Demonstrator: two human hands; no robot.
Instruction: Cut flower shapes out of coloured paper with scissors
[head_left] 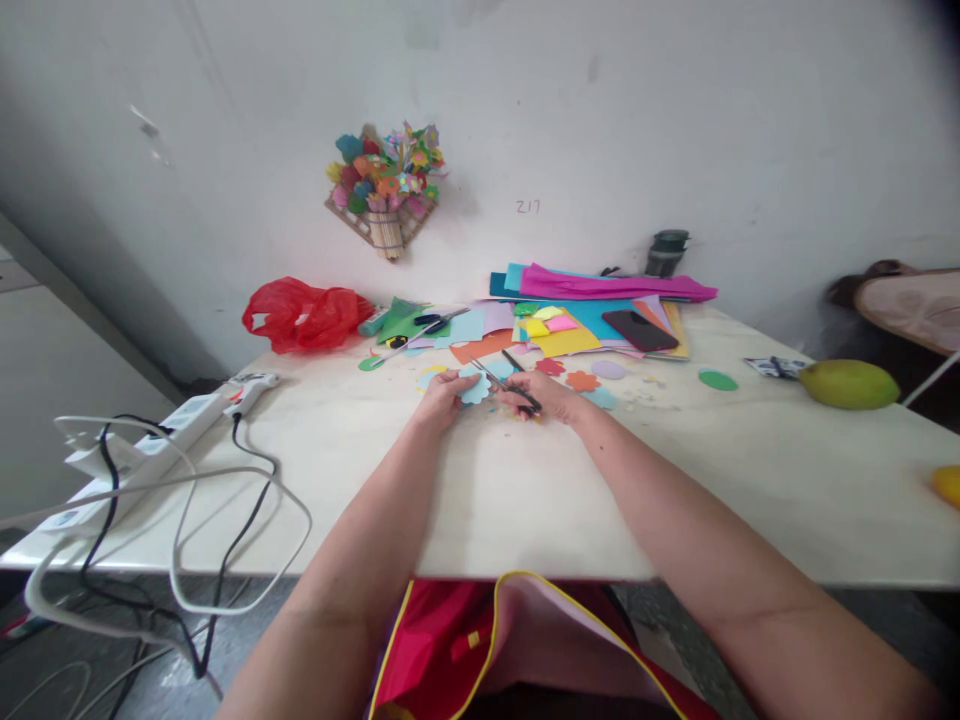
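My left hand point(441, 398) is closed on a light blue paper flower point(475, 388) with a scalloped edge, holding it just above the table. In my right hand point(546, 396) is a pair of scissors point(527, 401) with dark handles, its blades pointing left and away from me, close to the flower's right side. Whether the blades touch the paper I cannot tell. Around my hands lie a red paper flower point(550, 367), an orange paper flower point(582, 381), a lilac paper oval point(608, 370) and small paper scraps.
Colored paper sheets point(566, 335) and a dark phone point(640, 331) lie behind my hands. A red plastic bag point(304, 312) sits at the back left. A power strip point(161, 440) with loose cables is on the left, a green-yellow fruit point(849, 384) on the right.
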